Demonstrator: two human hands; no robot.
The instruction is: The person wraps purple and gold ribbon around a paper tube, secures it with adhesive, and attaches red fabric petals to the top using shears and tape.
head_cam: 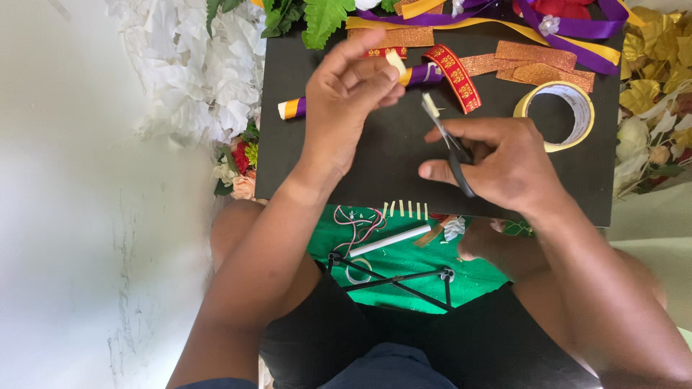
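While the black board (346, 169) lies flat across the person's lap, filling the middle of the scene, white artificial flowers (194, 65) heap beyond its far left corner and yellow leaves (652, 43) crowd its right edge; purple, gold and orange ribbons (504, 29) trail along its far side, and a green cloth (404, 259) shows at its near edge. A roll of cream tape (559, 115) sits on the board's far right part; a stick wrapped in purple and yellow (299, 108) lies toward the far left. The left hand (346, 101) hovers above the board, fingers pinched closed on a small cream strip (396, 63); the right hand (504, 162) grips black-handled scissors (450, 140), blades pointing toward that strip, just beside it; a row of short cut strips (405, 209) lines the near edge.
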